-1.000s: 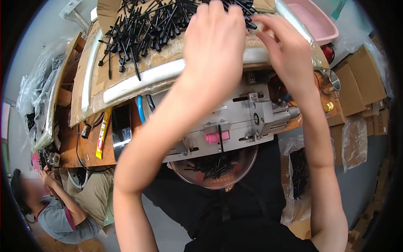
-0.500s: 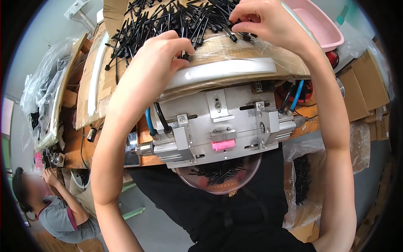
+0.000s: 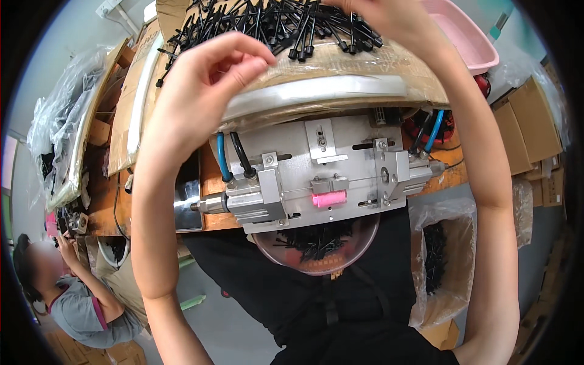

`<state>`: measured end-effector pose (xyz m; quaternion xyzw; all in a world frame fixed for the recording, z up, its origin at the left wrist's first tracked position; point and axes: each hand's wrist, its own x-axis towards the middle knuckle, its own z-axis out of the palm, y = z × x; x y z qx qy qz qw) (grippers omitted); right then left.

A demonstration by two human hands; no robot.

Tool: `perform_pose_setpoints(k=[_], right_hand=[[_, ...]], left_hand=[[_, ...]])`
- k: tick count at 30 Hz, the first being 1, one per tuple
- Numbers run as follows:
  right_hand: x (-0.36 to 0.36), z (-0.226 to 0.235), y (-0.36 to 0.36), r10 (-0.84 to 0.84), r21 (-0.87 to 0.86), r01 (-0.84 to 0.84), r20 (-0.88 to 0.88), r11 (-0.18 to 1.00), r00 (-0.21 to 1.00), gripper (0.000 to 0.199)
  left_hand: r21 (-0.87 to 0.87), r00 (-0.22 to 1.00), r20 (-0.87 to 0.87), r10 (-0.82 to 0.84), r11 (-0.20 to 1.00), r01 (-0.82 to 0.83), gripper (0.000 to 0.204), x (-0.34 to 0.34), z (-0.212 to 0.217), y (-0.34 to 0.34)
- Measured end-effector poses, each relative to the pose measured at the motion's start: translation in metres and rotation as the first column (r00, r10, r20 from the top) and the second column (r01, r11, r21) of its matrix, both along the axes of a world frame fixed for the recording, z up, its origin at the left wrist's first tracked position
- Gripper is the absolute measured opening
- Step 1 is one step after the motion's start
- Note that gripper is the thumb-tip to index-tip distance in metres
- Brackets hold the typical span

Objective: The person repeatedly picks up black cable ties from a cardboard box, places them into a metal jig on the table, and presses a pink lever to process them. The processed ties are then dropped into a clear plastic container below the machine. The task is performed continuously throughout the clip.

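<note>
A heap of black plastic parts with thin stems and thicker heads [image 3: 267,24] lies on a cardboard surface [image 3: 340,64]. My left hand [image 3: 201,91] hovers over the cardboard's near left part, thumb and forefinger drawn together. Whatever may be between those fingertips cannot be made out. My right hand [image 3: 389,21] is at the far right of the heap; the upper edge cuts off most of its fingers. Nearer to me sits a metal fixture [image 3: 304,146] with two facing cylinders and a pink piece [image 3: 329,199] at its front middle.
Below the fixture is a clear bowl [image 3: 365,246] of black parts. A pink basin [image 3: 462,36] stands at the far right, a plastic-lined carton [image 3: 453,261] at the right. Blue hoses [image 3: 222,158] rise beside the cylinders. A co-worker [image 3: 91,310] is at the left.
My left hand has drawn back from the heap, toward me and left. My right hand has gone farther away, partly out of the picture. The view has shifted slightly.
</note>
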<state>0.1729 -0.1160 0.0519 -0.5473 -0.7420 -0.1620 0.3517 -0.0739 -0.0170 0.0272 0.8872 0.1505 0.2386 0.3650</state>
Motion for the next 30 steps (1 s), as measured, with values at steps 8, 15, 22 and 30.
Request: perform_pose_setpoints(k=[8, 15, 22, 30], right_hand=[[0.02, 0.027, -0.034, 0.048, 0.088, 0.001, -0.547, 0.996, 0.836, 0.022], [-0.014, -0.005, -0.094, 0.248, 0.135, -0.24, -0.804, 0.961, 0.54, 0.031], [-0.017, -0.03, -0.142, 0.108, 0.182, 0.098, -0.855, 0.978, 0.507, 0.018], [-0.119, -0.126, -0.18, -0.083, -0.072, 0.056, -0.461, 0.996, 0.884, 0.05]], left_hand=[[0.345, 0.965, 0.248, 0.086, 0.923, -0.17, 0.036, -0.01, -0.043, -0.091], [0.471, 0.961, -0.174, 0.214, 0.875, -0.109, 0.068, -0.039, -0.127, -0.192], [0.418, 0.952, -0.211, 0.221, 0.901, -0.117, 0.072, -0.024, -0.13, -0.19], [0.55, 0.973, -0.016, 0.229, 0.815, -0.183, 0.05, -0.021, -0.078, -0.129]])
